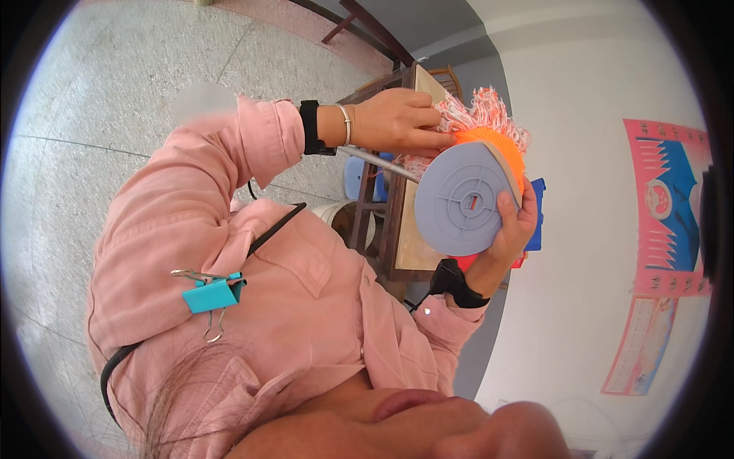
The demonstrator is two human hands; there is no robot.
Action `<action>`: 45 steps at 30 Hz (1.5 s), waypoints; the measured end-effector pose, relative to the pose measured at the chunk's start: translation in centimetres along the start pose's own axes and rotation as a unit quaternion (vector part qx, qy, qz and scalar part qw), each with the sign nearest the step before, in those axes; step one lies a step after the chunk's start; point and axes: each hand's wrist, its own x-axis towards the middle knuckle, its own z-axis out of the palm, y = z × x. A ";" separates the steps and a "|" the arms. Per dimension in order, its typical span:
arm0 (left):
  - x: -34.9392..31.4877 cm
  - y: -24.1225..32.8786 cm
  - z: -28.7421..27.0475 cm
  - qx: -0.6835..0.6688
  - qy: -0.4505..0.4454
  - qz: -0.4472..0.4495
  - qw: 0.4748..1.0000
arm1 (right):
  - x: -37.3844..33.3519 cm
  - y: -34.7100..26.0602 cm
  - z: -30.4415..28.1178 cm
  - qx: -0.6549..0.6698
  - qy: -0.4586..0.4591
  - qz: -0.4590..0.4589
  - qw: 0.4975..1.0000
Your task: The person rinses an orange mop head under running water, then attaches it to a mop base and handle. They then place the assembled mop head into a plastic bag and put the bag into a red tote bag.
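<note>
My right hand (pixel 511 229) grips the lower right edge of a round grey plastic disc (pixel 462 200) and holds it upright facing me. The disc backs an orange mop head (pixel 501 145) with orange and white strands (pixel 489 111) sticking out at the top. My left hand (pixel 397 118), with a black watch and a silver bracelet on the wrist, pinches the strands at the disc's upper left edge. A thin metal rod (pixel 378 161) runs beneath my left hand toward the disc.
A wooden table (pixel 401 229) stands behind the disc, with a blue stool (pixel 355 180) and a white bucket (pixel 336 214) beside it. A blue binder clip (pixel 212 294) and a black cable (pixel 271 228) hang on my pink shirt. Pink posters (pixel 665 206) hang on the white wall at right.
</note>
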 end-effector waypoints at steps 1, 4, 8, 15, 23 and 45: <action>0.1 -0.1 0.0 0.040 0.021 0.010 0.999 | 0.0 0.0 0.0 0.017 -0.006 0.005 1.000; 0.5 -0.7 0.1 0.107 0.021 0.150 0.983 | 0.0 0.2 0.4 0.054 -0.005 0.030 0.998; 1.0 -1.6 0.8 -0.087 0.046 0.156 0.983 | -0.1 0.3 0.9 0.102 -0.010 0.050 0.993; 1.0 -1.1 2.0 -0.158 -0.030 0.033 0.986 | -0.2 0.3 1.8 0.120 -0.042 0.058 0.990; 2.0 -1.7 -0.6 -0.101 -0.003 0.096 0.990 | -0.2 0.0 1.8 0.097 -0.043 0.051 0.993; -1.5 3.4 -3.6 -0.103 -0.057 -0.110 0.987 | 1.6 2.3 3.7 0.047 0.131 -0.039 0.989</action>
